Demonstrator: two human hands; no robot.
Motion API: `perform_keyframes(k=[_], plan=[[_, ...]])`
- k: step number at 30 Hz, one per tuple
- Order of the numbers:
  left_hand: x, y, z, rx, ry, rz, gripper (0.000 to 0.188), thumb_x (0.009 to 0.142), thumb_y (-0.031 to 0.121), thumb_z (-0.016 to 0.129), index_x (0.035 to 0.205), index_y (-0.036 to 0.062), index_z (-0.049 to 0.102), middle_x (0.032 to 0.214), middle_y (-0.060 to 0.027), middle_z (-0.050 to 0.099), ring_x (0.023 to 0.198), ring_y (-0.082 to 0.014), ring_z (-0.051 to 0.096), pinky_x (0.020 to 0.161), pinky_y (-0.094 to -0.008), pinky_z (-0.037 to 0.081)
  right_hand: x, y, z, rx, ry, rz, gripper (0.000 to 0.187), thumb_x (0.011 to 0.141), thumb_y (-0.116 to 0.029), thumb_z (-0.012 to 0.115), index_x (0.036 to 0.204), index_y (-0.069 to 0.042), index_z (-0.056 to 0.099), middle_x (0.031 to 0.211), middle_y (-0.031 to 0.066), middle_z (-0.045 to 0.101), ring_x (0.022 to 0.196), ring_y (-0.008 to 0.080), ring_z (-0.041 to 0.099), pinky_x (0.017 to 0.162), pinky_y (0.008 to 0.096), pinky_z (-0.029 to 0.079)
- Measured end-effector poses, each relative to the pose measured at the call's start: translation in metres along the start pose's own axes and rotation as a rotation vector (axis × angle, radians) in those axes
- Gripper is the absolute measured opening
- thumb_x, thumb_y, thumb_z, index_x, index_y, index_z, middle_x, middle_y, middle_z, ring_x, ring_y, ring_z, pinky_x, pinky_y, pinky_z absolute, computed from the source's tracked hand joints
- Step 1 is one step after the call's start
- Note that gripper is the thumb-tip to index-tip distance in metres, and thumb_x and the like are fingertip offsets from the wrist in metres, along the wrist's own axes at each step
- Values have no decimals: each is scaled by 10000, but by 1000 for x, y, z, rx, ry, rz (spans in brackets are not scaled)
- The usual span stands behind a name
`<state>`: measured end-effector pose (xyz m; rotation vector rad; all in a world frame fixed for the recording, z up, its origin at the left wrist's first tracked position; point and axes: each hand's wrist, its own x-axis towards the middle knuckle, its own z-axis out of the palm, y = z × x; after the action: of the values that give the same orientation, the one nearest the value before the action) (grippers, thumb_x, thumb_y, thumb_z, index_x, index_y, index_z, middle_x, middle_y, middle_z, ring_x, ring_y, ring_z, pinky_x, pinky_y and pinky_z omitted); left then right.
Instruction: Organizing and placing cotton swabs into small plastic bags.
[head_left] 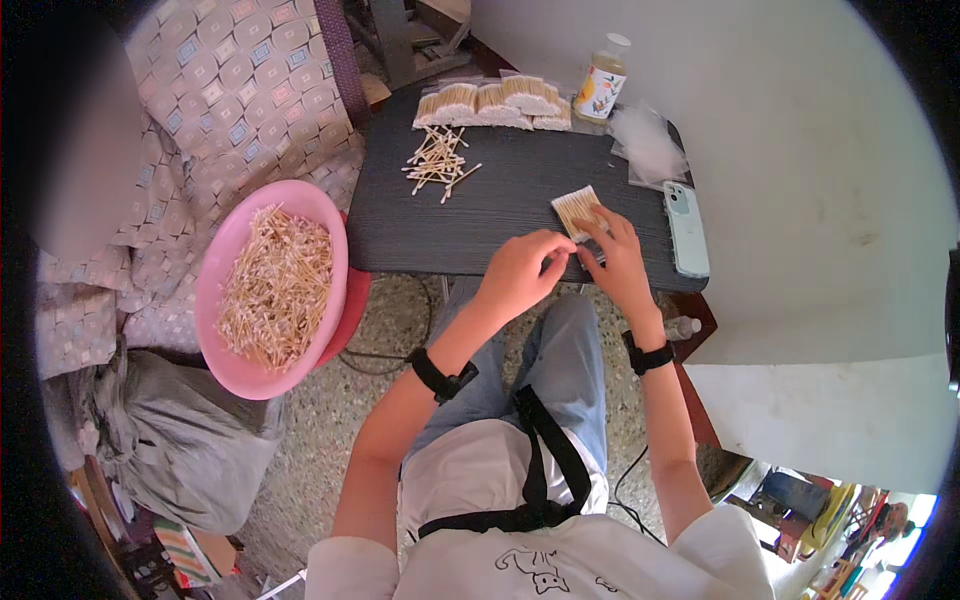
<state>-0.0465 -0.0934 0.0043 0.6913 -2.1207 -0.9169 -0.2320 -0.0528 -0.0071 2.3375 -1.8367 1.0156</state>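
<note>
A small clear bag of cotton swabs (575,210) lies flat on the dark table, its swabs lined up side by side. My right hand (622,262) reaches over its near right part, fingers bent onto the bag. At the bag's near edge, the thumb and forefinger of my left hand (522,272) are pinched together, next to the right fingertips. The fingers partly hide that edge. Farther left on the table is a loose pile of cotton swabs (436,160). Filled bags of cotton swabs (490,104) are stacked along the far edge.
A pink basin (208,300) heaped with loose swabs stands left of the table (510,165). Clear empty bags (648,145), a light-coloured phone (686,230) and a bottle of yellowish liquid (602,80) line the right side, beside a white wall (800,180).
</note>
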Motion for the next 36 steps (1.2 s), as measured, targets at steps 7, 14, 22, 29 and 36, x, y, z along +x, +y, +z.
perform_keyframes(k=[7, 14, 22, 29, 36], plan=[[-1, -40, -40, 274, 244, -71, 84, 803, 45, 588, 877, 57, 623, 824, -90, 637, 756, -260, 616, 643, -342, 479, 8, 17, 19, -214, 165, 149, 349, 784, -89, 626, 1129, -119, 583, 1258, 123, 479, 1136, 337, 446, 940, 436, 378], [-24, -79, -67, 314, 410, 133, 94, 776, 35, 601, 869, 49, 609, 733, -90, 565, 693, -274, 551, 625, -378, 425, 14, -17, 29, 47, 115, -122, 321, 825, -89, 593, 1142, -58, 557, 1230, 154, 488, 1103, 349, 469, 950, 435, 374], [-27, 34, -19, 193, 322, 293, 393, 882, 317, 479, 1187, 82, 558, 1152, -141, 547, 1102, -299, 495, 937, -439, 342, 9, -107, 25, 1150, 46, 376, 558, 924, -359, 440, 1388, -73, 318, 1366, 151, 389, 1254, 292, 385, 1023, 406, 311], [-56, -25, -14, 261, 117, 361, 684, 924, 539, 300, 1456, 119, 206, 1512, -177, 107, 1388, -338, 160, 1106, -480, 121, 13, -149, -15, 1757, -21, 474, 885, 844, -732, 147, 1469, -109, 79, 1511, 159, 120, 1379, 273, 205, 1123, 410, 121], [-61, 25, 9, -1170, 92, -47, 763, 933, 578, 248, 1463, 66, 50, 1522, -119, 77, 1396, -243, 123, 1125, -372, 103, 8, -127, 1, 126, -85, -419, 649, 890, -542, 348, 1353, -94, 430, 1459, 113, 308, 1361, 306, 250, 1104, 490, 108]])
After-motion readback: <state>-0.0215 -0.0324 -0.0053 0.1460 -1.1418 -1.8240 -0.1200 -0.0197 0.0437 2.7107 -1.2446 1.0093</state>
